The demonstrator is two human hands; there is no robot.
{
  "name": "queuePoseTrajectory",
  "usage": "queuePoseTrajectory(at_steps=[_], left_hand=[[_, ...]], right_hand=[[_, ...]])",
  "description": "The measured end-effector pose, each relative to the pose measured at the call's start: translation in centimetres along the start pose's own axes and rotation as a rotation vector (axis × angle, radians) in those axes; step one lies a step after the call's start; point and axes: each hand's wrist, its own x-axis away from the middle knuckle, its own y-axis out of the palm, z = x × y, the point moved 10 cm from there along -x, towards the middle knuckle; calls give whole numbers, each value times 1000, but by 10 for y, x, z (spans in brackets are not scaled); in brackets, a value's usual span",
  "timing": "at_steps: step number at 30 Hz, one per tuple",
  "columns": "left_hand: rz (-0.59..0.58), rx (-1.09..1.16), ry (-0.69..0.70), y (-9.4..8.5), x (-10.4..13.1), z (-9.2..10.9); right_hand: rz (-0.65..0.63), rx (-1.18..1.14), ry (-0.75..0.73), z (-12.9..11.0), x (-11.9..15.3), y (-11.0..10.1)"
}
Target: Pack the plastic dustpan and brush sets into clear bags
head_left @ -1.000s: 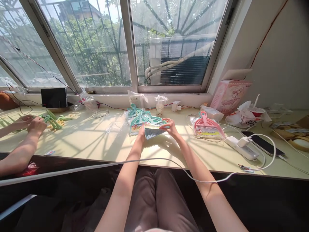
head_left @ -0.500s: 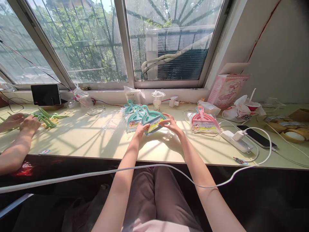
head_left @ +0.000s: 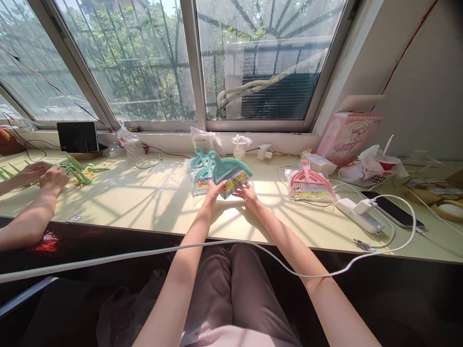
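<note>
A green mini dustpan and brush set [head_left: 228,166] with a yellow label is held tilted above the table, its handle toward the upper left. My left hand [head_left: 215,189] grips its lower left corner, thumb on the front. At the lower right edge, my right hand [head_left: 248,194] has its fingers against the set, partly hidden behind it. More green dustpan sets [head_left: 201,179] in clear wrap lie just behind and to the left. A pink dustpan and brush set [head_left: 309,183] rests on the table to the right.
A white cable [head_left: 159,250] crosses in front of my forearms from a power strip [head_left: 356,216]. A phone [head_left: 392,210] lies beside it. A lidded plastic cup [head_left: 240,148] stands behind. At far left, another person's hands [head_left: 54,178] handle green strips.
My right hand has slid from the set's right side down to its lower edge. The held set has turned slightly clockwise, and the whole view has shifted a little.
</note>
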Motion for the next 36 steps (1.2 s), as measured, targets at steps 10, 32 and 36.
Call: queuePoseTrajectory(at_steps=[10,32,36], left_hand=[[21,-98,55,7,7,4],[197,-1418,803,-109,37,144],[-76,-1510,722,-81,26,105]], right_hand=[[-4,71,-50,-4,-8,-23],[240,-285,-42,-27,-11,-77],[336,-367,-29,-26,-12,-98]])
